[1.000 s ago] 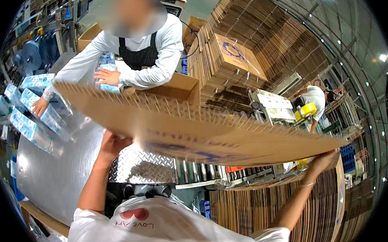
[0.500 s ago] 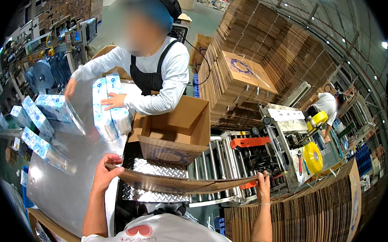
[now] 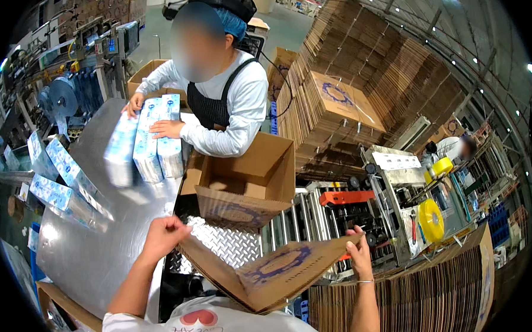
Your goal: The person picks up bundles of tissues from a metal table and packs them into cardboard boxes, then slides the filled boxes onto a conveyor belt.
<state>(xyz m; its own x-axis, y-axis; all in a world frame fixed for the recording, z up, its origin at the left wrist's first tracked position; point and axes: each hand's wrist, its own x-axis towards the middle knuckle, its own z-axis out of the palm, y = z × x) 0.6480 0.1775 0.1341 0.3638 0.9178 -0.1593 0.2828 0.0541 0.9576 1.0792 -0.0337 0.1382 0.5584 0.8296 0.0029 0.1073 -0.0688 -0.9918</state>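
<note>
In front of me a flat-folded cardboard box (image 3: 294, 268) hangs between my hands, bent into a V with its low fold near my shirt. My left hand (image 3: 165, 237) is closed at its upper left corner, fingertips pinched together. At the upper right end, my right hand (image 3: 359, 254) grips the edge with thumb and fingers. A blue print shows on the panel's right half. Just beyond it stands an open cardboard carton (image 3: 243, 185), upright on a metal tread plate (image 3: 205, 231).
Across the steel table (image 3: 120, 231), a co-worker (image 3: 230, 102) handles several blue-and-white tissue packs (image 3: 149, 141). A roller conveyor (image 3: 292, 221) runs rightward to a machine with a yellow tape roll (image 3: 430, 219). Flat cartons (image 3: 402, 302) stand packed at lower right; tall stacks (image 3: 344, 56) rise behind.
The cardboard went from nearly flat to a V, its middle dropping toward me. The co-worker's hand brought another tissue pack beside the others. My left hand shifted slightly right.
</note>
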